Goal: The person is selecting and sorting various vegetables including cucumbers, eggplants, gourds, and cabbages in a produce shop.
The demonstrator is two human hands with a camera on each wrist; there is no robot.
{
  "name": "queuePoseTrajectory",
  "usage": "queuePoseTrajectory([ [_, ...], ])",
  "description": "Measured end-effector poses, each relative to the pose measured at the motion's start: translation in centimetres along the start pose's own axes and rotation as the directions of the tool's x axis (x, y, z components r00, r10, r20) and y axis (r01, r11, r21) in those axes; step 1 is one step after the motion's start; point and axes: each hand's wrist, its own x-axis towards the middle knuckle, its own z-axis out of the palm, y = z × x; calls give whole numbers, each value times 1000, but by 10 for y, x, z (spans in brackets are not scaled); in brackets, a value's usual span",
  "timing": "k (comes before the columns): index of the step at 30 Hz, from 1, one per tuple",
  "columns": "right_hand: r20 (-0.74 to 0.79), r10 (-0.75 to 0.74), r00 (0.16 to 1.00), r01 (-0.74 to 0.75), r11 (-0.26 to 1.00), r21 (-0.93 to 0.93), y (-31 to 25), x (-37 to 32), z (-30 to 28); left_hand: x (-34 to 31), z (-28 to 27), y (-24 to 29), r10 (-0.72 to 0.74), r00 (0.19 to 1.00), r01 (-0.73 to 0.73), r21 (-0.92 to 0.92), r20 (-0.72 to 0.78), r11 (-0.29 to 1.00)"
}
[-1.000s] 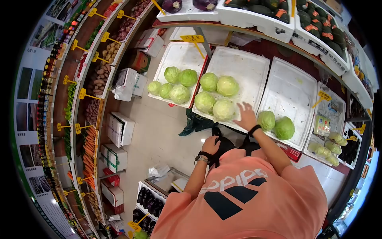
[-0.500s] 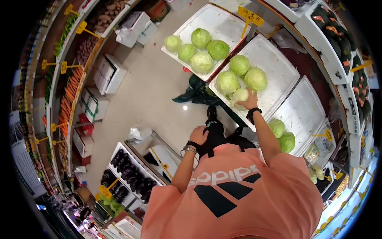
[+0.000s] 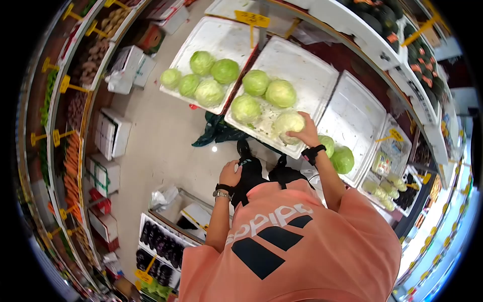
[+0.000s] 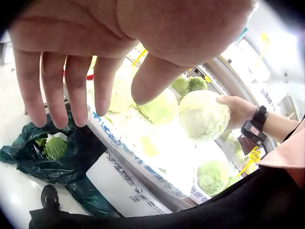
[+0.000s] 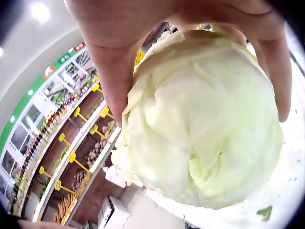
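A pale green cabbage [image 3: 289, 125] is gripped by my right hand [image 3: 306, 132] above the front of the middle white foam tray [image 3: 316, 75]. The right wrist view shows the thumb and fingers spread around the sides of this cabbage [image 5: 205, 124]. Three more cabbages [image 3: 280, 93] lie in the same tray, behind and to the left of it. My left hand [image 3: 231, 173] is low by the dark trousers, holding nothing; in the left wrist view its fingers [image 4: 76, 86] hang loosely extended.
Several cabbages [image 3: 209, 93] lie in the left tray, and two [image 3: 342, 160] in the right tray. A dark green plastic bag [image 3: 216, 132] lies on the floor below the trays, with a cabbage [image 4: 55, 148] inside. Eggplants [image 3: 162, 243] stand in a crate at lower left.
My right hand has gone from hovering open beside the tray to gripping the front cabbage, which now looks raised. The head view has swung. My left hand stays low and empty.
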Motion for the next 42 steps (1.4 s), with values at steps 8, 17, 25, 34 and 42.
queuePoseTrajectory([
  [8,-407,121,905,-233,943,-238,54,13,-118,0,12,-23,22,1000,-23,26,21,999],
  [17,-330,568,754,-622,779,-82,201,30,-117,11,2,-12,38,996,-47,107,84,993],
  [25,-336,514,789,-587,792,-167,189,21,-120,41,-2,1,81,989,-93,92,126,991],
  [34,-324,468,822,-554,790,-264,207,14,-124,103,-23,17,247,969,-243,162,-7,957],
  [42,-502,23,865,-280,851,-444,75,-86,-105,233,0,36,-236,968,205,-273,-89,940],
])
